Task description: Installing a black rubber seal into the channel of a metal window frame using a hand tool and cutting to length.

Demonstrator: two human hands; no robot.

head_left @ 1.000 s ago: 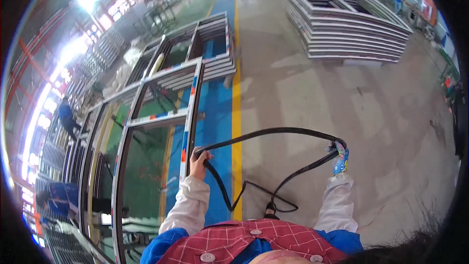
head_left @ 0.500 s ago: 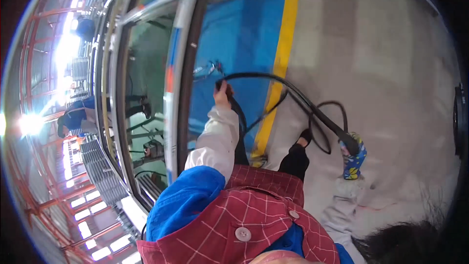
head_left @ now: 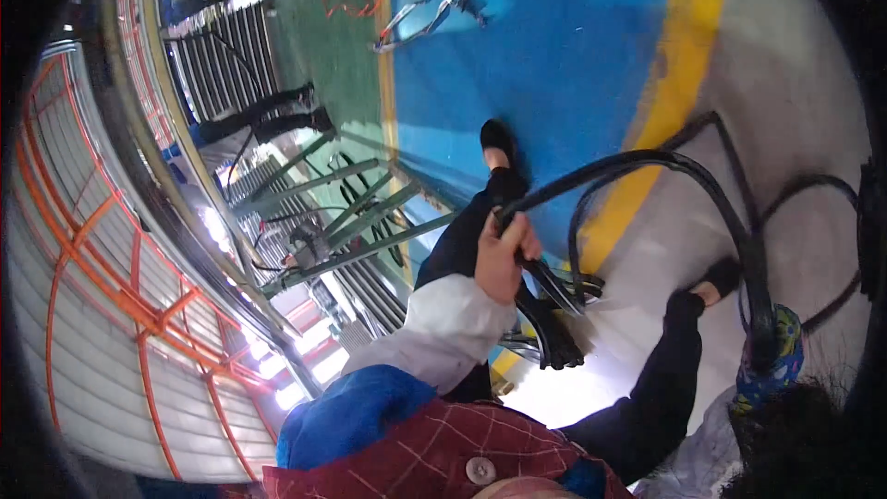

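Observation:
A bundle of long black, rubber-like strips [head_left: 637, 160] arches between my two hands. My left hand [head_left: 504, 263], bare, is closed around one part of it in front of my body, and loose ends hang below the fist. At the lower right, my right hand [head_left: 774, 351], in a blue and yellow patterned covering, is at the other end of the arch; its fingers are mostly hidden, but the bundle runs into its grip. More black loops trail around the right hand and over the floor. Dark strip ends [head_left: 559, 342] hang near my legs.
A green metal frame [head_left: 370, 222] stands to the left, with stacked grey profiles [head_left: 226, 65] behind it. Another person's dark-clad legs [head_left: 263, 125] are at the left. Thin cords [head_left: 439, 9] lie on the blue floor beyond my foot. A yellow floor stripe [head_left: 688, 46] runs at the right.
My view and body have turned, and the large glazed frame on the left is out of sight. Both hands still hold the black bundle. My foot now stands forward on the blue floor.

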